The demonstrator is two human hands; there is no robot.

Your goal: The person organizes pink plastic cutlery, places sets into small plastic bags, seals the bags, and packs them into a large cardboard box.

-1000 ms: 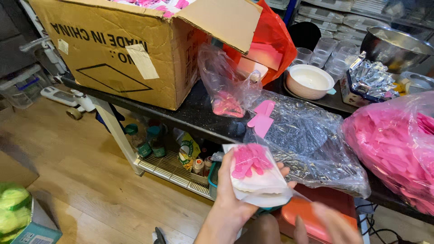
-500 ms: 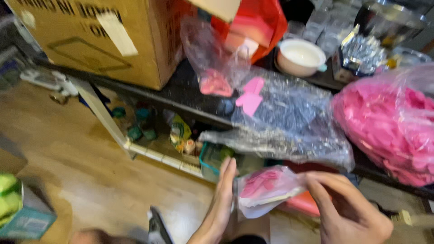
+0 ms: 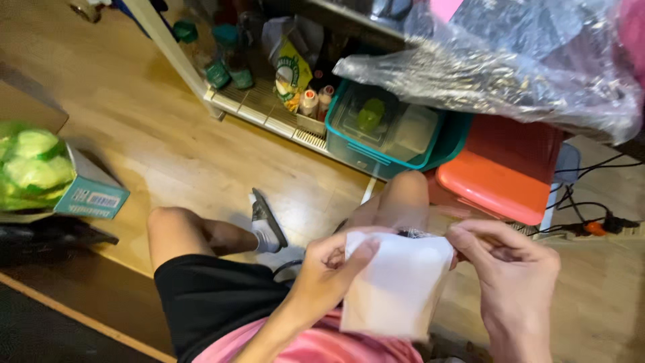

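Low in the frame, the left hand [image 3: 329, 272] and right hand [image 3: 507, 259] pinch the top corners of a white pouch [image 3: 396, 286] over the lap; an uneven pull could tear it.

Both hands met above the lap: the left hand [image 3: 329, 269] kept a pinching grip with thumb extended, while the right hand [image 3: 507, 259] curled its fingers inward.

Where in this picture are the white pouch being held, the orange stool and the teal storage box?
white pouch [image 3: 396, 286], head view, middle of its flat white face
orange stool [image 3: 494, 185], head view, its front edge
teal storage box [image 3: 383, 128], head view, its clear lid
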